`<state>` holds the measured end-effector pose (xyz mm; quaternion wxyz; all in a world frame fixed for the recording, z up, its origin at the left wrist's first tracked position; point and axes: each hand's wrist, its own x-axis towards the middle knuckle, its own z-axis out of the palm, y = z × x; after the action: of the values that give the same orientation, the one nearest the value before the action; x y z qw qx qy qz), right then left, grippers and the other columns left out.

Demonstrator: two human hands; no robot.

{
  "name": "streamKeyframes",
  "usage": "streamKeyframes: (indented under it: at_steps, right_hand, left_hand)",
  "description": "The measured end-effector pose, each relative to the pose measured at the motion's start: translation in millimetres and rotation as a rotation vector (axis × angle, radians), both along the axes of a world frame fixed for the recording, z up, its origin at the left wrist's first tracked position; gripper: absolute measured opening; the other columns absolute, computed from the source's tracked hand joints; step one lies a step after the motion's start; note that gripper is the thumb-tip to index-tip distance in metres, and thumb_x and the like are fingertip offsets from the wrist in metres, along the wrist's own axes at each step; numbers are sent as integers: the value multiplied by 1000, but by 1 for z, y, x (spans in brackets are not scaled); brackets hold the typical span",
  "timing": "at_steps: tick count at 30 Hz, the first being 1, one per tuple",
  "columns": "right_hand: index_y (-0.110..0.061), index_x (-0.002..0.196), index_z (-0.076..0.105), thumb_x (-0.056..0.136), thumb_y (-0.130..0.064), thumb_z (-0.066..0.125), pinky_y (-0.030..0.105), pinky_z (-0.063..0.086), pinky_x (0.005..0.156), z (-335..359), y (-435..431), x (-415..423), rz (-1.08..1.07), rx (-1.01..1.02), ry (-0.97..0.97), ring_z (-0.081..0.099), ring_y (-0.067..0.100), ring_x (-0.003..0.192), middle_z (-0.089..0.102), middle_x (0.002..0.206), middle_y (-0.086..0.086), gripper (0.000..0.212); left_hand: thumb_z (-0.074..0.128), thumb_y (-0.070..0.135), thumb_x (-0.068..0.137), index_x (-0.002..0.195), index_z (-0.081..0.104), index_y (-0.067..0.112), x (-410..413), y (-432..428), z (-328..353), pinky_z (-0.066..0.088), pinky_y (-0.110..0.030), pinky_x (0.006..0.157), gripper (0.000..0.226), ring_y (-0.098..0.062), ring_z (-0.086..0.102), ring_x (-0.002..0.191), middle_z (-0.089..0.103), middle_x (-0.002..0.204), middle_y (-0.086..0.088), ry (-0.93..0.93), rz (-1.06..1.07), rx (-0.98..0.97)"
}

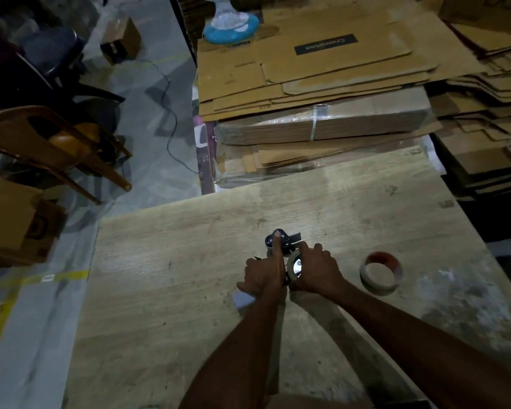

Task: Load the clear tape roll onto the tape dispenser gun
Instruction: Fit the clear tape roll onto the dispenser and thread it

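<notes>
The wooden table (189, 261) takes most of the lower view, with stacks of flattened cardboard (307, 69) behind its far edge. Both forearms come in from the bottom and meet near the middle of the table.

The tape dispenser gun (281, 245) is between the two hands. Its long axis runs away from the person, with the dark front end pointing to the far side and the handle end hidden under the hands. The left hand (263, 276) is closed around the near part of the gun, and its index finger (277, 246) is stretched forward along the body up to the front end. The right hand (316, 273) is curled around a light-coloured roll that I take to be the clear tape roll (295, 268); it sits directly at the right side of the gun, touching or nearly touching it. The light is poor there, so I cannot tell if the roll is already on the hub or only pressed against it.

A second roll (381, 273), with a reddish inner ring, lies on the table well to the right of the right hand, untouched.

In my judgement the coming move depends on this relation: the roll must travel sideways, from right to left, across the long axis of the gun, so the right hand pushes while the left hand keeps the gun steady.
</notes>
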<state>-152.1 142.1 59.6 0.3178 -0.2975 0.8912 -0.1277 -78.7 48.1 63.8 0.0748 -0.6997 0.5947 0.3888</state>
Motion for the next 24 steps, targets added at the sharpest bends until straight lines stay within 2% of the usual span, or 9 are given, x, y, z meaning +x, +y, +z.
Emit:
streamKeyframes:
  at_steps: [6,11,15,21,24]
  right_hand:
    - [-23,144,38,55,-52,88,39,49,91,3,1,-4,25,-29,11,58,34,113,53,125,13,106]
    - [-21,144,40,54,-54,90,37,48,92,8,-1,-7,66,-20,37,58,32,114,55,125,13,107]
    - [-21,144,41,53,-54,90,35,48,91,11,1,-6,88,-11,50,58,32,114,55,125,13,109]
    - [-21,142,43,57,-52,88,33,48,91,12,2,-4,106,-25,71,59,29,114,56,126,12,101]
    - [-21,142,43,58,-52,89,34,48,94,12,3,-3,107,-22,56,58,28,115,56,127,11,101]
  left_hand:
    - [42,108,45,128,57,4,-5,5,3,32,-51,117,133,-36,55,128,60,136,-16,79,159,-140]
    - [49,105,47,125,57,4,-9,6,1,35,-51,114,128,-37,57,124,61,134,-16,108,231,-203]
    - [56,98,58,125,55,4,-12,8,3,33,-49,113,115,-37,57,124,61,134,-16,88,227,-245]
    - [58,101,48,115,55,9,-13,6,-2,39,-48,105,114,-38,60,116,65,123,-12,104,271,-288]
    - [61,98,53,114,54,8,-11,7,-4,40,-47,104,108,-36,61,112,67,120,-14,121,242,-328]
